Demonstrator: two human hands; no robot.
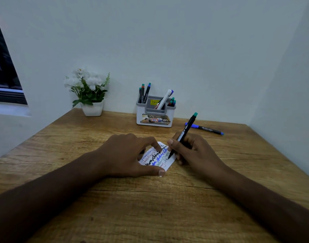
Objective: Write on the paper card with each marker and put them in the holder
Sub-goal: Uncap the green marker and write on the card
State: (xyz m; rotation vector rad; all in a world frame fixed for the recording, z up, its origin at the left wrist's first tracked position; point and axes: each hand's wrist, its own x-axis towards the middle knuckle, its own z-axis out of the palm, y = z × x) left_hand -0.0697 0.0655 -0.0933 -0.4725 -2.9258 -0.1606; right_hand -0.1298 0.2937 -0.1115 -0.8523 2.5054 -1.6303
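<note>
Now right hand (190, 151) pinching green-capped marker (182, 135), tip on paper card (168, 164) mid-frame; left hand (129, 155) pressing it flat. Risks: smearing wet ink, card slipping. Holder (155, 118) above.

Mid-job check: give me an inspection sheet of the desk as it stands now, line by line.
Surface: brown wood-grain desk, set against pale walls.
Job's things: small white paper card covered in coloured handwriting; white and grey plastic holder with several markers standing in it; blue-capped black marker lying on the desk right of the holder.
Clutter: white potted plant with white flowers at the back left.
Grip: left hand presses the card flat; right hand holds a green-capped black marker, tip on the card.
Cables: nothing seen.
Surroundings: dark window at left.
</note>
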